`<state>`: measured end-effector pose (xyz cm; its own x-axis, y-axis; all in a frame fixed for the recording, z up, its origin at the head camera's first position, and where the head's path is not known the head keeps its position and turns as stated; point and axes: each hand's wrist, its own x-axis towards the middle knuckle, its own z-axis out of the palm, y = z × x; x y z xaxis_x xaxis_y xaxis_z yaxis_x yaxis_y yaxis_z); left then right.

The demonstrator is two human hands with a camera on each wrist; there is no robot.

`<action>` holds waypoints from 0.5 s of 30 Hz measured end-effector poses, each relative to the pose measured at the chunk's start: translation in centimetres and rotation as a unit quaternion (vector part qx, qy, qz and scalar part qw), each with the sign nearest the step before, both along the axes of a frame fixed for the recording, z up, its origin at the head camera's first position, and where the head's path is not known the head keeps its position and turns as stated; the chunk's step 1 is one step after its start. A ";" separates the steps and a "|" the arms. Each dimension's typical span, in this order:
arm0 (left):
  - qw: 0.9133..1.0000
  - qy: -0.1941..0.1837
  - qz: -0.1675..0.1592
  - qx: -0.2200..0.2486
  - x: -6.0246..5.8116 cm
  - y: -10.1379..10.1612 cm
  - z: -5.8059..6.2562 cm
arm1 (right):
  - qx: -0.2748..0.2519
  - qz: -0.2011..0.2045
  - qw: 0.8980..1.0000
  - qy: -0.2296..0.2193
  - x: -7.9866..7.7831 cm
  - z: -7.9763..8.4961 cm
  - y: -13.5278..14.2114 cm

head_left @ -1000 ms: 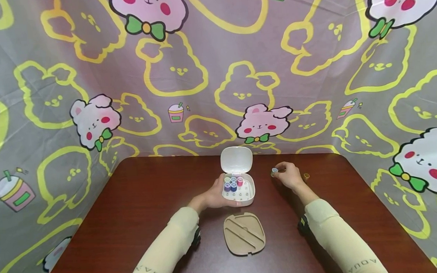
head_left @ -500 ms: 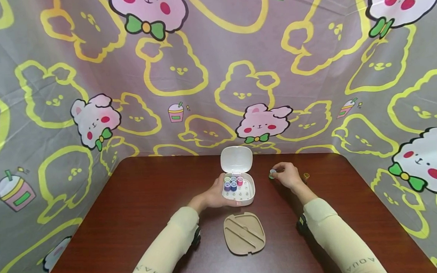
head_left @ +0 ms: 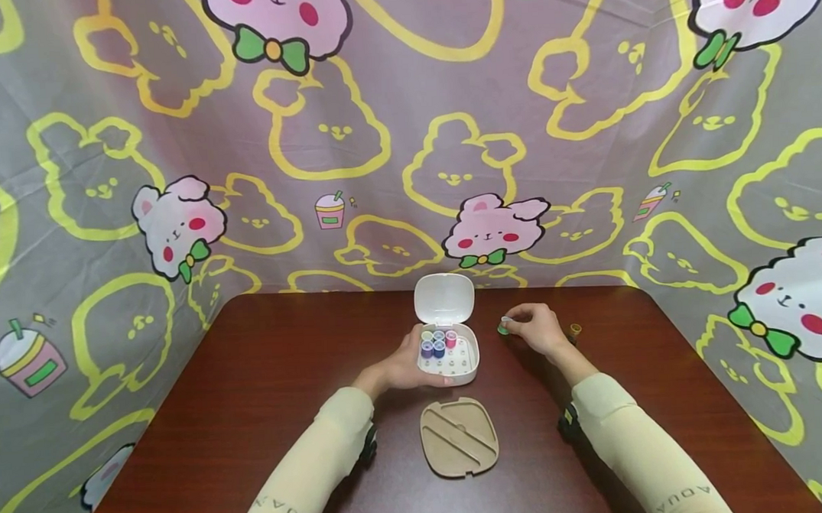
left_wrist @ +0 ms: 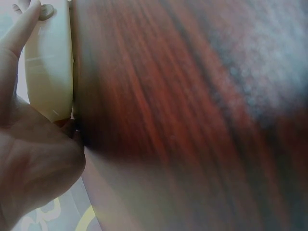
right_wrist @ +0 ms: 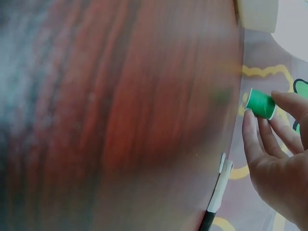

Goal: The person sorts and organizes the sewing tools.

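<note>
My left hand [head_left: 407, 364] grips the left side and front of a white sewing box [head_left: 466, 376], its thumb along the front wall. The lid [head_left: 444, 298] stands raised at the back. Inside, several thread spools [head_left: 439, 349] in blue, purple, pale green and pink stand at the back left on a pegged base; front and right pegs are bare. To the right of the box, my right hand [head_left: 540, 329] pinches a green thread spool [right_wrist: 260, 103] between thumb and fingertips, raised off the table and tilted in the right wrist view. In the left wrist view, fingers [left_wrist: 19, 33] lie against the box wall.
A yellowish spool [head_left: 576, 329] stands on the brown table [head_left: 284, 346], right of my right hand. In front of the box lies a tan tray [head_left: 459, 438] with diagonal ridges. Patterned cloth [head_left: 380, 174] hangs behind and beside the table.
My right hand has shifted a little left toward the box, and the spool in it has turned so more green shows. My left hand stays at the box.
</note>
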<state>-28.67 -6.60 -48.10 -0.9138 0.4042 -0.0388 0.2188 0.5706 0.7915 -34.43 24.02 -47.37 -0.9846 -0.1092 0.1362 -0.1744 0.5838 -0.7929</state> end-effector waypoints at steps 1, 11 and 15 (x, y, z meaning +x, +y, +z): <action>1.000 -0.001 0.000 -0.004 0.0 0.0 0.0 | 0.000 0.004 1.000 0.005 0.1 0.1 -0.1; 1.000 -0.013 0.003 0.001 -0.1 0.0 0.1 | -0.006 0.022 0.999 0.024 0.5 0.8 -0.9; 1.000 -0.010 0.004 0.003 -0.1 0.0 0.1 | -0.002 0.019 0.999 0.030 0.5 0.9 -1.1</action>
